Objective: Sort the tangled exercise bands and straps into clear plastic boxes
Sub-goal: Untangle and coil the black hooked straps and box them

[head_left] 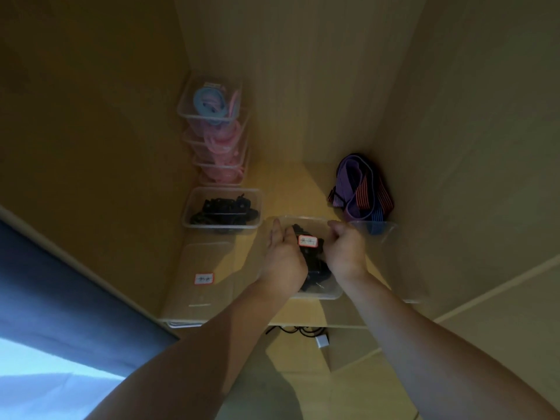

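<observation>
Your left hand [285, 257] lays near-straight fingers along the left rim of the lidded box [328, 287] of black straps [313, 263] on the bench [300, 189]. Your right hand [345, 250] curls its fingers over the right rim. Its red-edged label [308, 241] is too blurred to read, like the second label [204, 278] at 8 o'clock. An open strap box [222, 210] sits at 10, a stack of pink and blue bands [213, 131] at 11 and purple striped bands [360, 189] at 1.

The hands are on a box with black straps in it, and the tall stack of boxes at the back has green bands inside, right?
Not green. In the head view the stack of boxes holds pink bands, with a blue band on top. The rest is right: the left hand and right hand are on the box of black straps.
</observation>
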A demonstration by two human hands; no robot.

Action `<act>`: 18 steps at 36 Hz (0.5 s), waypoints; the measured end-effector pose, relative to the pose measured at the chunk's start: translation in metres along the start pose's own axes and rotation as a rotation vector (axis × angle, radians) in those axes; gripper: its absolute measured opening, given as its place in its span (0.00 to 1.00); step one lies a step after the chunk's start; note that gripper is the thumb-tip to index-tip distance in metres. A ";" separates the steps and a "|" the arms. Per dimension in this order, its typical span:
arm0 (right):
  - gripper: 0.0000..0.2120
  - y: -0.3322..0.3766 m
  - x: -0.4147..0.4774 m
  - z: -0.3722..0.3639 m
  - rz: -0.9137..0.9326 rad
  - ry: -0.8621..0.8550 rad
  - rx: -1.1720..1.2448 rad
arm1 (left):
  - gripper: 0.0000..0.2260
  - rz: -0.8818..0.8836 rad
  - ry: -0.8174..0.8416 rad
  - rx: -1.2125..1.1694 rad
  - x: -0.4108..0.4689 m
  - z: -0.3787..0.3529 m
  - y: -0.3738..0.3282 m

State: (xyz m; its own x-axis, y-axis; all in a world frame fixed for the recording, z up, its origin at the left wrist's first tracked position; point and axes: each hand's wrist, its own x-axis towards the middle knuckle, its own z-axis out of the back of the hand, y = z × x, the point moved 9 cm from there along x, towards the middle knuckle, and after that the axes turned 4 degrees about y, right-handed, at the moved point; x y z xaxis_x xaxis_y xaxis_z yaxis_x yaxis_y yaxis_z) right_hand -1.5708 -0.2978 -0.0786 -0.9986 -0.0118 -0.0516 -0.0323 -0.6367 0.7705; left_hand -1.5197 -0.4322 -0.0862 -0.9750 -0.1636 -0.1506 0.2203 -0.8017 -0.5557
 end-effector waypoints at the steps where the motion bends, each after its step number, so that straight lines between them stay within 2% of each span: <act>1: 0.17 0.000 0.000 0.001 -0.009 -0.014 0.030 | 0.23 -0.013 -0.014 -0.006 0.000 0.002 -0.001; 9: 0.19 -0.001 -0.006 -0.002 -0.025 -0.024 0.114 | 0.25 -0.011 -0.018 -0.019 0.001 0.004 0.001; 18: 0.18 0.015 -0.012 -0.016 0.115 0.143 -0.254 | 0.26 0.078 -0.028 -0.002 0.001 0.007 0.016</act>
State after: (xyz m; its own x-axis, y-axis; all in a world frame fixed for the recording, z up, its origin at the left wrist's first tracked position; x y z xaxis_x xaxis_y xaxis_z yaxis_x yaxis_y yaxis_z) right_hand -1.5584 -0.3192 -0.0767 -0.9785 -0.1915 -0.0765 0.1096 -0.7970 0.5940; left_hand -1.5169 -0.4496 -0.0894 -0.9552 -0.2418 -0.1709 0.2960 -0.7845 -0.5450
